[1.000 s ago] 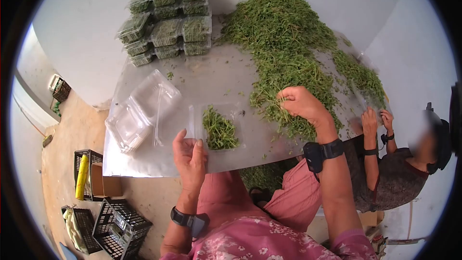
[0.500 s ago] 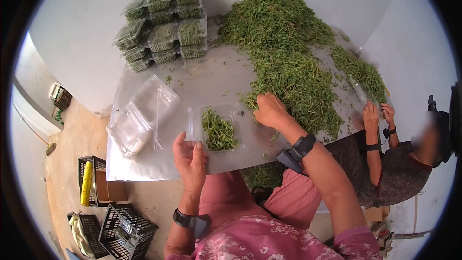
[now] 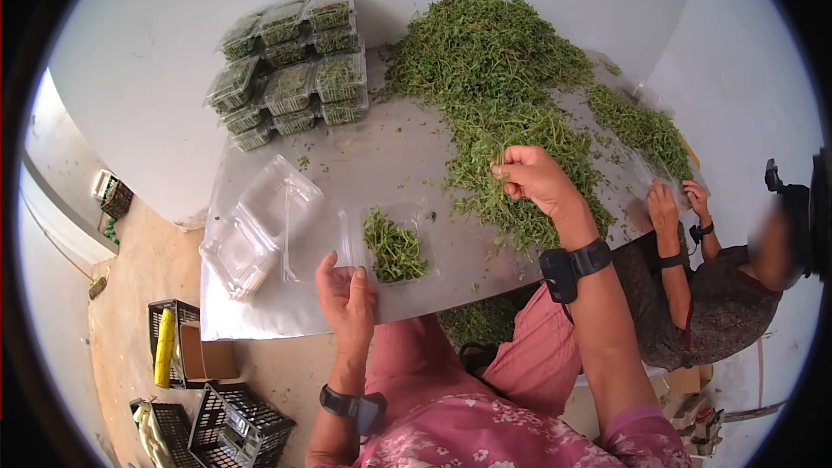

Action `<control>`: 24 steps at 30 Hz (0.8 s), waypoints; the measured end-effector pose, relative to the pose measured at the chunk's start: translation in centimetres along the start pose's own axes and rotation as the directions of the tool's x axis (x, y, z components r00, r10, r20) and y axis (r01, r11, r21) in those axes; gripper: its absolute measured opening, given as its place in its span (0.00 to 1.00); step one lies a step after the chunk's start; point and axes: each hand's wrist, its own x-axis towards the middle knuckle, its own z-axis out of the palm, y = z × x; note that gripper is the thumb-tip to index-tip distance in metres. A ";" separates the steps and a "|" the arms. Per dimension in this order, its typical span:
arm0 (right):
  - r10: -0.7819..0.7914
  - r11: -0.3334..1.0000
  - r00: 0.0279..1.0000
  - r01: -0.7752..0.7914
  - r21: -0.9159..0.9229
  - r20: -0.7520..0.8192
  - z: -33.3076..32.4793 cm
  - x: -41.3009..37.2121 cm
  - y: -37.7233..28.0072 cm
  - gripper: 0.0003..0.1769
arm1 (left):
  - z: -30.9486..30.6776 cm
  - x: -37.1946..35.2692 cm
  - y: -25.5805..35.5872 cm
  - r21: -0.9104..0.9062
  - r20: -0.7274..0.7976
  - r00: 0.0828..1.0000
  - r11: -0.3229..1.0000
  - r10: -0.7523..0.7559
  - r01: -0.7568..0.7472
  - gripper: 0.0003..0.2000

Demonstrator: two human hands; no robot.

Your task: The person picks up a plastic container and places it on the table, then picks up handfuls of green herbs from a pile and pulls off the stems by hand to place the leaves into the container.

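Observation:
Before me on the metal table lies an opened clear plastic clamshell box (image 3: 433, 253) with a loose clump of leafy green sprigs (image 3: 393, 247) in its base. My left hand (image 3: 348, 295) rests at the box's near left corner, palm up, thumb and fingers apart. Over the large heap of greens (image 3: 494, 52), my right hand (image 3: 539, 178) is closed in a pinch, a few thin stems showing at its fingertips. Both wrists wear dark bands with a small box attached.
Nested clear clamshells (image 3: 251, 243) lie to the left. Filled boxes (image 3: 290, 87) are stacked at the back left. A co-worker's hands (image 3: 666, 208) handle greens at the right edge. Black crates (image 3: 238, 433) stand on the floor, lower left.
My right hand has moved right and slightly up from the heap's near left edge to over the heap. My left hand stays by the box. The view has shifted slightly.

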 end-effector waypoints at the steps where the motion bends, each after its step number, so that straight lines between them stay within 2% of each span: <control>1: -0.016 0.998 0.999 0.014 0.060 0.036 0.0 -0.2 -0.3 0.08 | 0.0 0.0 -0.1 -0.003 -0.002 1.000 1.000 0.002 -0.002 0.22; 7: -0.040 0.985 0.971 -0.001 0.174 0.235 1.9 -1.6 -2.1 0.07 | 0.1 -0.1 0.2 -0.001 -0.015 1.000 1.000 -0.007 0.007 0.22; 10: -0.014 0.964 0.928 -0.087 0.253 0.373 3.9 -2.0 -2.4 0.07 | 0.1 -0.1 0.0 -0.013 -0.015 1.000 1.000 -0.007 0.007 0.22; 14: 0.032 0.952 0.885 -0.168 0.255 0.465 7.2 -1.3 -1.5 0.07 | 0.1 -0.1 -0.2 -0.018 -0.018 1.000 1.000 -0.006 0.006 0.22; 18: 0.127 0.981 0.885 -0.180 0.077 0.448 9.9 -0.2 -0.2 0.08 | 0.1 -0.1 0.0 0.004 -0.008 1.000 1.000 -0.007 0.007 0.23; 21: 0.168 0.946 0.919 -0.050 -0.320 0.356 11.5 0.3 0.6 0.09 | 0.0 -0.1 -0.1 0.006 -0.005 1.000 1.000 -0.005 0.005 0.23; 22: 0.161 0.901 0.930 -0.002 -0.434 0.330 11.7 0.2 0.5 0.12 | 0.1 -0.1 -0.2 -0.001 -0.007 1.000 1.000 -0.006 0.006 0.23; 24: 0.062 0.884 0.970 0.056 -0.464 0.237 11.6 -0.4 0.2 0.14 | 0.1 -0.1 -0.2 0.006 -0.009 1.000 1.000 0.001 -0.001 0.23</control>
